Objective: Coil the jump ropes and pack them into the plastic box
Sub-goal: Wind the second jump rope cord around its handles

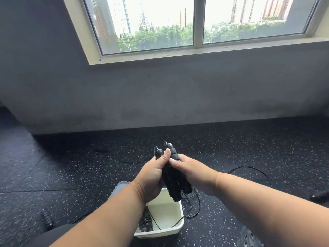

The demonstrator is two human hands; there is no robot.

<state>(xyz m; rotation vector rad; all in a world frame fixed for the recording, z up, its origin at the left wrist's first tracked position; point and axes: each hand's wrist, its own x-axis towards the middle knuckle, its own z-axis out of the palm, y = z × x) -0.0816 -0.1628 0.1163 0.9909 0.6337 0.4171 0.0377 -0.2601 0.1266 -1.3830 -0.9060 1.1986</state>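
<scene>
Left of the white plastic box (pixel 179 213), a ribbed black handle (pixel 47 217) lies on the speckled rubber floor (pixel 71 175), and the left forearm hides the box's near-left corner, where a coiled black rope (pixel 145 222) sits inside. Above the box, the left hand (pixel 151 177) and right hand (pixel 193 173) both curl around two smooth black handles (pixel 171 172) held side by side, tapered tips pointing away. Right of the box, thin black cord (pixel 252 169) loops over the floor.

box (pixel 179 227) partly hidden by arms, contents unclear
</scene>
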